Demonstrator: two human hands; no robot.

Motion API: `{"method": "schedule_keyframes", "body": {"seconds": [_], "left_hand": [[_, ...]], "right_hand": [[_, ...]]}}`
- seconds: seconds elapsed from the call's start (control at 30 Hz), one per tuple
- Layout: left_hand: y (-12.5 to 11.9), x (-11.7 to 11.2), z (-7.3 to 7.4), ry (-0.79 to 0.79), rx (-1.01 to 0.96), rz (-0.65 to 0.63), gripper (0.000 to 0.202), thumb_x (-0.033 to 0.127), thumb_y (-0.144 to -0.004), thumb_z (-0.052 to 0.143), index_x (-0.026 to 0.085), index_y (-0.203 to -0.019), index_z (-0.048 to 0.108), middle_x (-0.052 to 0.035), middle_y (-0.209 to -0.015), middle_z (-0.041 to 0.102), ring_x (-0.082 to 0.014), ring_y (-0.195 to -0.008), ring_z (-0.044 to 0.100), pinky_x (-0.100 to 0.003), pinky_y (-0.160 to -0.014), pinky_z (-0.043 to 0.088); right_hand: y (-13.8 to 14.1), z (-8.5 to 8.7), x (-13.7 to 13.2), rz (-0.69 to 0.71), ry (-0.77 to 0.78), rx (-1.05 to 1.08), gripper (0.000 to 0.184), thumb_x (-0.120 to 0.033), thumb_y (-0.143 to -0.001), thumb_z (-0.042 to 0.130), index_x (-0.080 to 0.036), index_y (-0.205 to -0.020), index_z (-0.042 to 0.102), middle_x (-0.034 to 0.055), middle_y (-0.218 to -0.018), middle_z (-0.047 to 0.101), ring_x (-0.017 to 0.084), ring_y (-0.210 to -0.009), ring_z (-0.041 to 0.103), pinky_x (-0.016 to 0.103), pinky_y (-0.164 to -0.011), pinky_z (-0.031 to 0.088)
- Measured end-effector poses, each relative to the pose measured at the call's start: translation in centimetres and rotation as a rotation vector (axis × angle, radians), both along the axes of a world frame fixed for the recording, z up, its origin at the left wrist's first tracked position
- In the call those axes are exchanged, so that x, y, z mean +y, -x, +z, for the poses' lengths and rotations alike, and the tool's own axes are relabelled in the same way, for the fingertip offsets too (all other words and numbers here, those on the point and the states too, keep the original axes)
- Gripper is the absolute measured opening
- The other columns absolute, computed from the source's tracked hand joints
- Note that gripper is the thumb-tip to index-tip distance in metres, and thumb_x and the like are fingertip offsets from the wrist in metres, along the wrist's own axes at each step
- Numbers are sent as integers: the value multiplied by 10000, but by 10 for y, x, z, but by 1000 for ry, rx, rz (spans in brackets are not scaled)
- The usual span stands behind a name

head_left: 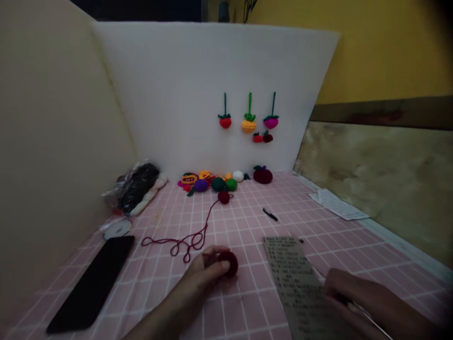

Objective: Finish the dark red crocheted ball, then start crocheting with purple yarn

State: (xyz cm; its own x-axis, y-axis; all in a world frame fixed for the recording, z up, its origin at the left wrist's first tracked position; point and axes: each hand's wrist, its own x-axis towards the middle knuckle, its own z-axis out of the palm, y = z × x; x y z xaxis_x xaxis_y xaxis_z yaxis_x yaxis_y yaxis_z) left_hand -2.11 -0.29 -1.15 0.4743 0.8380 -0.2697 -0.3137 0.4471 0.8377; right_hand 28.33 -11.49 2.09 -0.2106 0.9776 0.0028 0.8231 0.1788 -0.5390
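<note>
My left hand is closed around a small round dark red crochet piece, held just over the pink checked table. My right hand is closed and blurred, resting at the right edge of a strip of cardboard with handwritten lines. A slim shiny rod, which looks like a crochet hook, sticks out from under that hand toward the lower right. Dark red yarn lies in loose loops beyond my left hand and runs up to a small dark red yarn ball.
A black phone-like slab lies at left, near a white disc and bagged dark yarn. Coloured yarn balls line the white back panel, where crocheted fruits hang. A black pen and papers lie right.
</note>
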Motion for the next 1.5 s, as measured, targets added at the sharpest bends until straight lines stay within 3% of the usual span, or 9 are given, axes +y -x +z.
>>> {"method": "schedule_keyframes", "body": {"seconds": [0.1, 0.27, 0.47, 0.6, 0.77, 0.93, 1.13, 1.37, 1.5], "left_hand": [[2, 0, 3, -18, -33, -41, 418, 220, -722, 750, 130, -1080, 554, -85, -961, 668, -173, -781, 677, -274, -711, 490], [6, 2, 8, -9, -50, -75, 464, 213, -727, 741, 137, -1141, 545, -71, -938, 684, -161, -719, 692, -234, -651, 494], [5, 1, 11, 11, -81, -80, 396, 227, -776, 712, 137, -1133, 565, -68, -925, 696, -132, -698, 689, -197, -612, 500], [2, 0, 7, 45, -122, -87, 295, 258, -852, 656, 136, -1107, 573, -100, -1021, 695, -129, -789, 682, -211, -653, 531], [-1, 0, 1, 135, -136, -79, 224, 272, -882, 617, 128, -1050, 585, -119, -994, 711, -125, -702, 678, -235, -634, 547], [-1, 2, -3, 173, -144, -98, 251, 309, -903, 572, 119, -1063, 602, -139, -977, 717, -148, -706, 684, -241, -631, 539], [-2, 1, -3, 194, -99, -205, 404, 457, -913, 504, 98, -1038, 638, -145, -830, 715, -184, -682, 692, -270, -654, 519], [-1, 2, -2, 23, -5, -114, 350, 463, -857, 595, 116, -870, 640, -63, -750, 651, -129, -576, 610, -245, -549, 451], [1, 2, -2, -131, 84, -56, 340, 368, -799, 701, 149, -1050, 631, -9, -754, 592, -107, -627, 568, -237, -585, 448]], "right_hand": [[15, 7, 11, 104, -19, -68, 136, -302, -942, 484, -245, -868, 581, 27, -857, 627, 162, -718, 579, 283, -634, 436], [55, 15, 40, 241, -205, -40, 65, -254, -941, 484, -229, -963, 540, 35, -894, 605, 164, -752, 579, 296, -662, 439], [100, 8, 72, 323, -275, 134, 318, -297, -914, 571, -227, -1208, 474, 76, -1090, 581, 192, -930, 572, 333, -774, 470], [114, -12, 82, 279, -203, 334, 413, -323, -879, 640, -267, -1248, 463, 53, -1127, 579, 184, -976, 573, 334, -823, 486], [115, -32, 86, 185, -65, 507, 429, -312, -855, 673, -265, -1237, 483, 56, -1164, 584, 193, -1010, 595, 360, -868, 496], [114, -28, 86, 192, 79, 650, 425, -326, -847, 677, -255, -1232, 514, 59, -1151, 602, 207, -1000, 612, 371, -870, 498], [115, -26, 88, 160, 321, 937, 249, -338, -880, 613, -221, -1099, 604, 49, -1014, 658, 209, -933, 620, 365, -832, 485], [117, -35, 93, 132, 541, 1385, 232, -324, -904, 520, -162, -963, 675, 78, -893, 676, 221, -853, 625, 395, -823, 470], [114, -31, 94, 26, 628, 1434, 267, -339, -896, 538, -158, -1015, 694, 98, -977, 701, 218, -906, 619, 371, -841, 443]]}}
